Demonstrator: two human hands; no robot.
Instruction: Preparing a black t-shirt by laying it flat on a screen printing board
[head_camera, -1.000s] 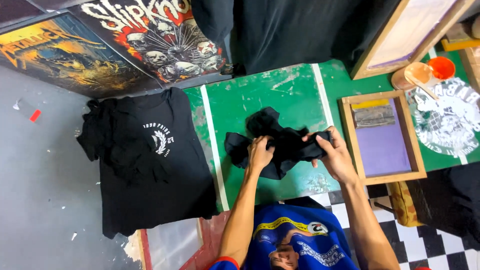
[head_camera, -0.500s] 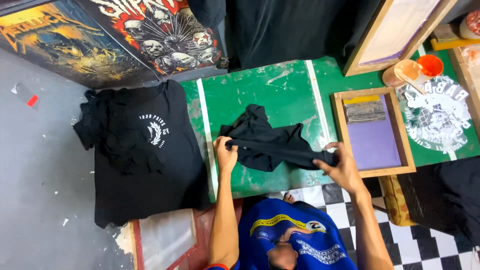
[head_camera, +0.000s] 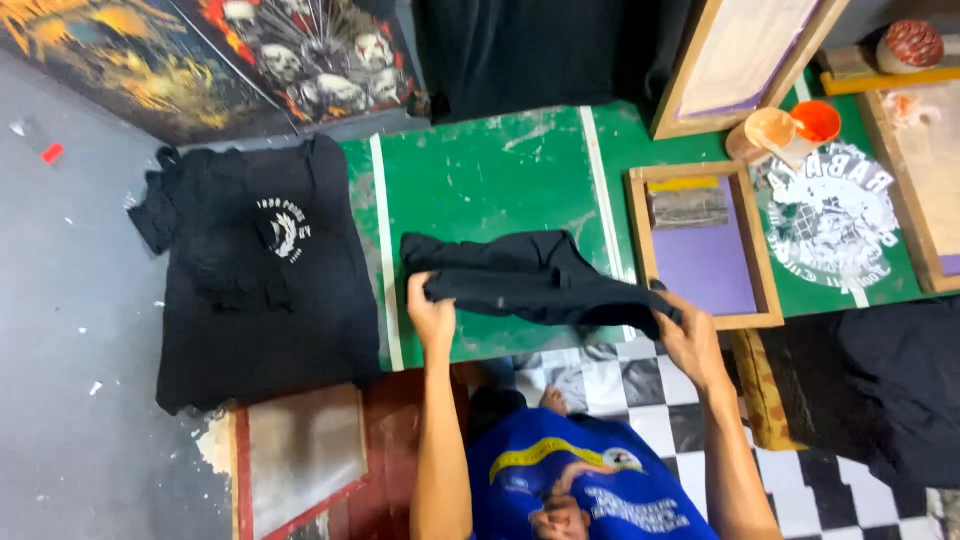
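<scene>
Green paint-scuffed table (head_camera: 480, 190) fills mid-frame; on it I see my left hand (head_camera: 430, 315) and right hand (head_camera: 688, 338), fingers closed on opposite ends of a black shirt (head_camera: 530, 280) stretched between them at centre.

The black garment (head_camera: 520, 280) covers the fingertips of the right hand (head_camera: 685, 335); posters (head_camera: 200, 50) run off the top edge.

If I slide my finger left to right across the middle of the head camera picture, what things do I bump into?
Flat black T-shirt with a white print → left hand → crumpled black shirt → right hand → wooden-framed purple printing screen → white round print on the green table.
</scene>
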